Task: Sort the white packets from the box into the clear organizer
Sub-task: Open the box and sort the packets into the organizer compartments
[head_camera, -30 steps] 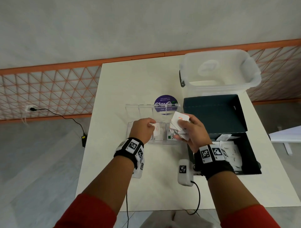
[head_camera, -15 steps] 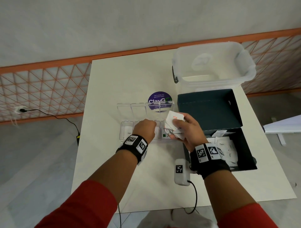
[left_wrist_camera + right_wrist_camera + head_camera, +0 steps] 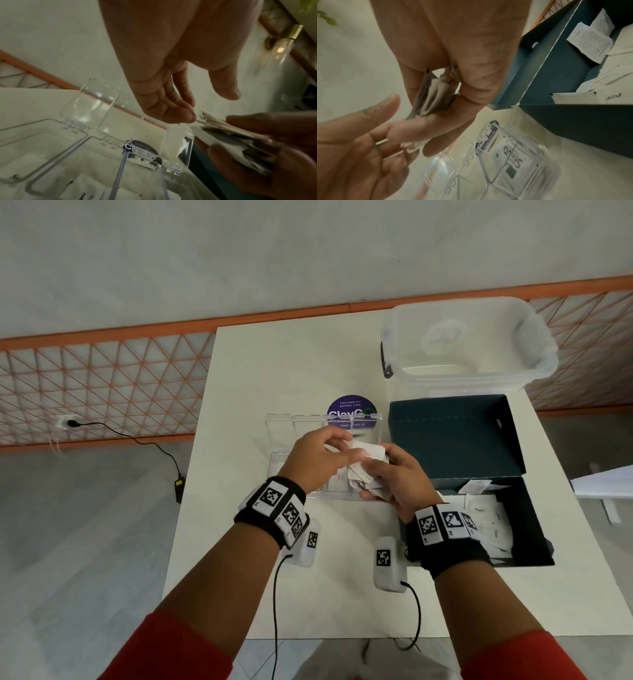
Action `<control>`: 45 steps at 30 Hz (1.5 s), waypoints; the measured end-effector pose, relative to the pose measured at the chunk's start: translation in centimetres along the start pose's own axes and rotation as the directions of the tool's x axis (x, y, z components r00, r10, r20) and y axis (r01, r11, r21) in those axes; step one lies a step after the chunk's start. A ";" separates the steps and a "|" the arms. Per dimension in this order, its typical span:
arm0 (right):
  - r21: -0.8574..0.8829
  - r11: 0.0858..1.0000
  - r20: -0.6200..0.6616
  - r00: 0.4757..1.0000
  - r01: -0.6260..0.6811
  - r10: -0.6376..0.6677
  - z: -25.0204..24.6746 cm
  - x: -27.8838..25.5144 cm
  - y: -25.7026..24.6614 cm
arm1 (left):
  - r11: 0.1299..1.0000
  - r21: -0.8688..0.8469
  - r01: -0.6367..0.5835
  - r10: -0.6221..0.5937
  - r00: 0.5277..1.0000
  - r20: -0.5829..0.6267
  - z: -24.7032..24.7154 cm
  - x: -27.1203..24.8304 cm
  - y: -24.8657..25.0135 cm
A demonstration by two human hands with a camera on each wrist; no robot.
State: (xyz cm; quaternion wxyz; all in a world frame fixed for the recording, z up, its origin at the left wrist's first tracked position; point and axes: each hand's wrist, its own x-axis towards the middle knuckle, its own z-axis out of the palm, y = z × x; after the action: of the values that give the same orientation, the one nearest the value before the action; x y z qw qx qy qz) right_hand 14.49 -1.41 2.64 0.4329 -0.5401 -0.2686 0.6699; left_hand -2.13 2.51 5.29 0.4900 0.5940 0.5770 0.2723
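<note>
My right hand (image 3: pixel 380 470) grips a fanned stack of white packets (image 3: pixel 363 474) just above the right end of the clear organizer (image 3: pixel 277 463), whose lids stand open. My left hand (image 3: pixel 346 451) has come up beside it. In the left wrist view its loosely curled fingertips (image 3: pixel 187 116) touch the stack's edge (image 3: pixel 223 129) and the thumb stands apart. A packet printed "Stevia" (image 3: pixel 510 152) lies in one organizer compartment. More loose packets (image 3: pixel 489 515) lie in the dark open box (image 3: pixel 534 529) to the right.
A large clear plastic tub (image 3: pixel 469 347) stands at the table's back right, behind the box's raised lid (image 3: pixel 455 433). A round purple sticker (image 3: pixel 351 407) lies behind the organizer. Cables hang from both wrists over the table's near edge (image 3: pixel 342 637).
My left hand set its packet down in the organizer, then rose and moved right to the stack. My right hand has kept hold of the stack in nearly the same place.
</note>
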 end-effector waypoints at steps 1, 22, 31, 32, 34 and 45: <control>-0.010 1.000 0.014 1.000 0.001 -0.001 0.2 -0.1 0.0 | 1.000 0.006 -0.005 0.005 1.000 0.012 0.1 -0.1 0.1; -0.031 0.998 0.003 0.999 -0.052 0.052 0.0 -0.6 0.1 | 0.998 -0.013 0.064 -0.065 0.997 -0.051 -1.5 0.5 0.2; -0.007 0.999 -0.060 0.997 -0.040 0.040 -1.6 -0.4 -0.4 | 0.937 0.341 -0.072 0.100 0.993 -0.064 -2.4 2.5 -0.6; -0.001 0.999 -0.068 0.997 -0.039 0.039 -1.7 -0.3 -0.5 | 0.916 0.391 -0.089 0.112 0.993 -0.037 -2.3 2.7 -0.9; 0.006 0.999 -0.081 0.996 -0.037 0.038 -1.9 -0.2 -0.6 | 0.862 0.494 -0.114 0.106 0.993 0.046 -1.6 3.0 -1.6; -0.007 0.999 -0.089 0.995 -0.053 0.052 -2.6 0.5 -0.5 | 0.517 0.818 -0.252 -0.002 0.955 0.295 1.3 4.2 -5.2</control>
State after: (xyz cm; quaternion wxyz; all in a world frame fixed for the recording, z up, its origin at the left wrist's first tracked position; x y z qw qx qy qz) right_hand 17.12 -0.97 2.10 0.4241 -0.5784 -0.2381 0.6550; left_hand -2.40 5.39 -0.81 0.1887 0.8271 0.5221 -0.0879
